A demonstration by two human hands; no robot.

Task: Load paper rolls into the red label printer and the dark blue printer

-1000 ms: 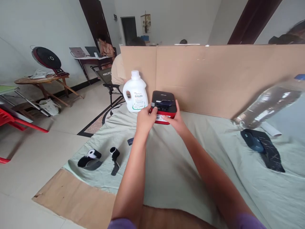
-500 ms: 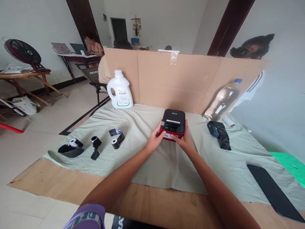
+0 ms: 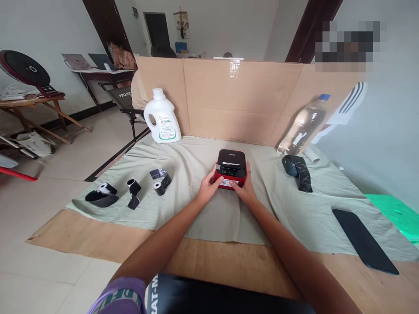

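A small black and red label printer point(image 3: 231, 167) rests on the grey-green cloth point(image 3: 203, 209) in the middle of the table. My left hand point(image 3: 208, 189) grips its left front corner. My right hand point(image 3: 245, 189) grips its right front side, fingers wrapped round the edge. Three black paper rolls lie on the cloth to the left: one point(image 3: 101, 195) farthest left, one point(image 3: 133, 192) beside it, one point(image 3: 161, 182) nearest my left hand.
A white detergent jug point(image 3: 163, 117) stands at the back left against a cardboard screen point(image 3: 242, 100). A clear plastic bottle point(image 3: 304, 126) leans at the back right, with a black mouse on a pad point(image 3: 296, 171) below it. A dark flat slab point(image 3: 363, 240) lies near the right. A person stands beyond the screen.
The printer came from the back left by the jug to the middle of the cloth, held in both hands. The view has pulled back and widened.
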